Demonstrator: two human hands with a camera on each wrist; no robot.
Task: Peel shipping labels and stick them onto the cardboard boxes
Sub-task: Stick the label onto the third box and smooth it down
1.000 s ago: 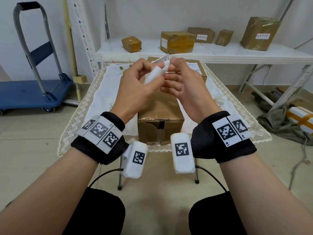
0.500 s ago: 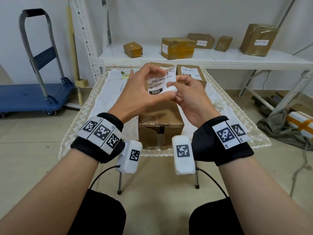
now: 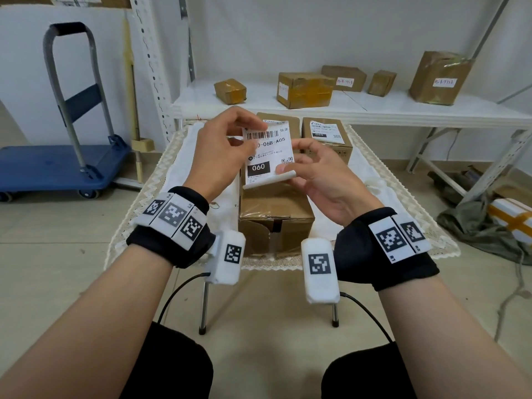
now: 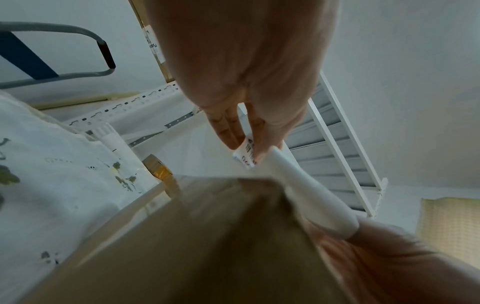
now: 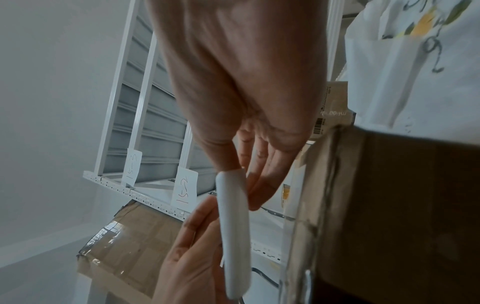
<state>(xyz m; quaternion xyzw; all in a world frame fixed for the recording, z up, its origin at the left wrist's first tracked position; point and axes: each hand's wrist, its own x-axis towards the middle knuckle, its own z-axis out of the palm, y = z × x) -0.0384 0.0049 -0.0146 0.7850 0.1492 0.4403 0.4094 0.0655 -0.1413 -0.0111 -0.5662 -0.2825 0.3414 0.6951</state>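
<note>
Peeling white printed shipping label (image 3: 266, 152) off its white backing strip (image 3: 270, 180), mid-air above nearest brown cardboard box (image 3: 275, 208) on small lace-covered table (image 3: 138, 203). Left hand (image 3: 221, 148) pinches label's top-left corner by barcode, thumb and fingertips (image 4: 228, 131) closed on paper. Right hand (image 3: 319, 174) pinches curled backing at label's lower edge, other fingers loosely spread. Label face toward head camera, "060" block visible, bottom not yet free of backing.

To do well:
- Keep pulling backing down and away at shallow angle, not label off backing; less curl in label.
- Hold left pinch at extreme corner only; likely less adhesive fouled by skin.
- Keep label taut and flat; floppy free edge could fold onto itself.
- Once free, drop backing aside, not on box top.
- Land one edge first on flat top of nearest box, clear of tape seam, then smooth across with flat fingers to avoid bubbles.

Two brown boxes behind (image 3: 326, 136) already carry labels; nearest box top looks bare, probable target.
</note>
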